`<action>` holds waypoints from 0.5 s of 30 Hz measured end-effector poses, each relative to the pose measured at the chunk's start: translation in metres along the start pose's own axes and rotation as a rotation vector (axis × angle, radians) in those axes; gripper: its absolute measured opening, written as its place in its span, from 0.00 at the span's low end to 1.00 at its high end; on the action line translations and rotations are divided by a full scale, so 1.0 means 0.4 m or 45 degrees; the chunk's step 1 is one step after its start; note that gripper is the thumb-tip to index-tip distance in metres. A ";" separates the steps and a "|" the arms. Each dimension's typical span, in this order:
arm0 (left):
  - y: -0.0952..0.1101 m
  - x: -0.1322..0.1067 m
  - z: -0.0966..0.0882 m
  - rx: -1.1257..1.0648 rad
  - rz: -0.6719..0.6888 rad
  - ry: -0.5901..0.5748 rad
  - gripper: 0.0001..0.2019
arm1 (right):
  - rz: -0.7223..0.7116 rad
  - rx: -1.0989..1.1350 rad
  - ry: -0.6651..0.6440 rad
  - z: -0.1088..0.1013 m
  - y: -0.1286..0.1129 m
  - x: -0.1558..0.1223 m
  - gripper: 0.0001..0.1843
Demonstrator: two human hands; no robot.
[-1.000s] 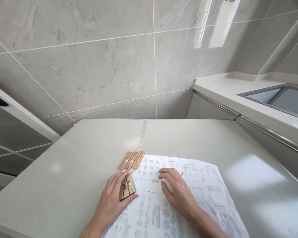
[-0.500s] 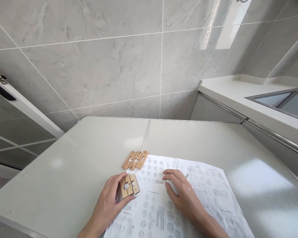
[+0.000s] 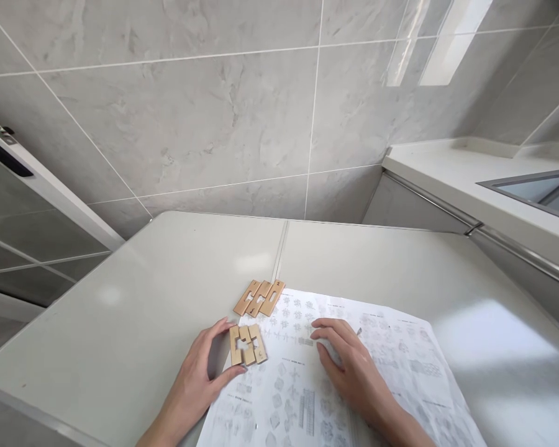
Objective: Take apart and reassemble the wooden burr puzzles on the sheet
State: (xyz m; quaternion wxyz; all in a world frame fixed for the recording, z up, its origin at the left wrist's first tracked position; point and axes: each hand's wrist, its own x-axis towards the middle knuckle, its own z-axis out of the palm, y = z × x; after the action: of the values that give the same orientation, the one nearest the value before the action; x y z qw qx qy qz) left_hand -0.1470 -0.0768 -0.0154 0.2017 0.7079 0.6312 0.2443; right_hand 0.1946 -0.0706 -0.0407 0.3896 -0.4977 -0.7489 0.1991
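My left hand [image 3: 202, 366] lies on the pale table [image 3: 135, 298] with fingers apart, thumb and fingertips touching a group of three notched wooden bars [image 3: 246, 344] that rest flat on the corner of a printed diagram sheet [image 3: 335, 385]. It does not lift them. A second group of three wooden bars [image 3: 259, 297] lies side by side just beyond, at the sheet's far left corner. My right hand [image 3: 345, 360] rests palm down on the sheet, fingers slightly curled over a small whitish thing I cannot make out.
A grey tiled wall [image 3: 214, 112] rises behind the table. A white counter [image 3: 447, 174] with a recessed sink [image 3: 535, 189] runs along the right. A dark glass panel with a white frame [image 3: 23, 205] stands at the left.
My left hand has let the near wooden bars down flat onto the sheet and opened around them. The view has shifted slightly left. The right hand stays put.
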 end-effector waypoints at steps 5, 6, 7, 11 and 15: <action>0.004 0.008 0.005 0.018 0.000 0.015 0.31 | 0.008 0.000 -0.012 0.001 0.002 -0.001 0.11; 0.004 0.008 0.006 0.022 -0.004 0.013 0.31 | 0.012 0.001 -0.018 0.001 0.002 -0.002 0.11; 0.004 0.009 0.007 0.026 -0.007 0.012 0.31 | 0.016 0.002 -0.023 0.001 0.003 -0.002 0.11; 0.007 0.011 0.012 0.041 -0.002 0.013 0.31 | 0.028 0.014 -0.047 0.001 0.004 -0.003 0.11; 0.011 0.015 0.013 0.044 0.023 0.011 0.31 | 0.044 0.020 -0.066 0.000 0.004 -0.003 0.11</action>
State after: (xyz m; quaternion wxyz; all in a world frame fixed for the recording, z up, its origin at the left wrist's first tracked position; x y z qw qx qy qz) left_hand -0.1398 -0.0714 -0.0164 0.1843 0.7160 0.6298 0.2382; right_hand 0.1959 -0.0710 -0.0423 0.3705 -0.5020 -0.7485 0.2246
